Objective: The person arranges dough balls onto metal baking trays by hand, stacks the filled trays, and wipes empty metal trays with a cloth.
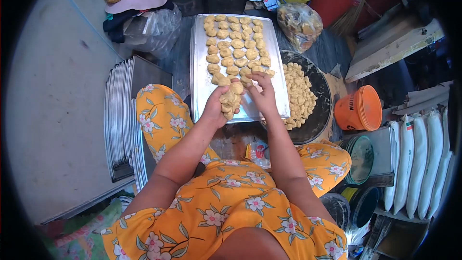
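Note:
Several lumps of yellowish dough (230,100) rest in my left hand (216,107), its fingers curled round them over the near part of a metal tray (280,97). My right hand (263,97) is just to the right, its thumb and fingers closed on a dough piece (246,80) at the near end of the rows. Uneven rows of dough pieces (237,44) cover much of the tray. To the right of the tray, a large round black basin (321,127) holds a heap of similar dough pieces (299,97), partly behind my right hand and the tray.
Stacked metal trays (119,115) stand at the left. An orange bucket (358,108) is right of the basin, with white sacks (418,163) beyond it. A filled plastic bag (300,25) lies behind the basin. Clothes and plastic (151,29) are at the upper left.

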The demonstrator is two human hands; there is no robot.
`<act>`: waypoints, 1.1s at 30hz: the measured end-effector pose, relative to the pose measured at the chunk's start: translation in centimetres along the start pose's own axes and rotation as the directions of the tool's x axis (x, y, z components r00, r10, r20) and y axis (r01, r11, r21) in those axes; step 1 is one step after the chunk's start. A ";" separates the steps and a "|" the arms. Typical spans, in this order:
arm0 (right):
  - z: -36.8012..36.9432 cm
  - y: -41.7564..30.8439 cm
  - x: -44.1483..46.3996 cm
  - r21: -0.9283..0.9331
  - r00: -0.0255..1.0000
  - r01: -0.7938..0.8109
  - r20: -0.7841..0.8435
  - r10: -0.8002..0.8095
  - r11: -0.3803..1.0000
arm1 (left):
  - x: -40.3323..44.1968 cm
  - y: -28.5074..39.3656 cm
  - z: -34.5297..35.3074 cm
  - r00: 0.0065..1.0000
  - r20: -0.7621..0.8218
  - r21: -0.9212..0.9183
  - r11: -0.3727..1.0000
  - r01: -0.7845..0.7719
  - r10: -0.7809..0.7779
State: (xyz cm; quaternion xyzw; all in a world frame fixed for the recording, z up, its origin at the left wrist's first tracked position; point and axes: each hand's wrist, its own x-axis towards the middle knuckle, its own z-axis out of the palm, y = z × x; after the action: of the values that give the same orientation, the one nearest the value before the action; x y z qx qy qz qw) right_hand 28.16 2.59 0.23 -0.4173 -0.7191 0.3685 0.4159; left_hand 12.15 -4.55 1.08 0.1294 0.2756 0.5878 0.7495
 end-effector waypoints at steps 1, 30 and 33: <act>-0.9 -2.1 0.1 0.306 0.971 -0.208 0.180 0.158 0.929 | 0.0 0.0 0.1 0.999 0.035 0.005 0.999 0.031 -0.032; -7.7 4.0 -0.2 -0.273 0.983 -0.182 -0.042 0.177 0.945 | 0.2 0.7 -0.7 0.989 -0.144 0.112 0.994 -0.001 0.017; -7.2 4.7 -0.1 -0.301 1.000 0.016 -0.017 -0.022 0.954 | 0.2 0.9 -0.2 0.992 -0.126 0.133 0.991 -0.002 0.019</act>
State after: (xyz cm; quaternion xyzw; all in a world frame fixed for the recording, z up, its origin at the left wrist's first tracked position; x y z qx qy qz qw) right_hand 36.10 5.59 -1.18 -0.4722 -0.7666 0.2466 0.3584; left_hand 11.33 -4.10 1.35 0.1424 0.3605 0.5791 0.7172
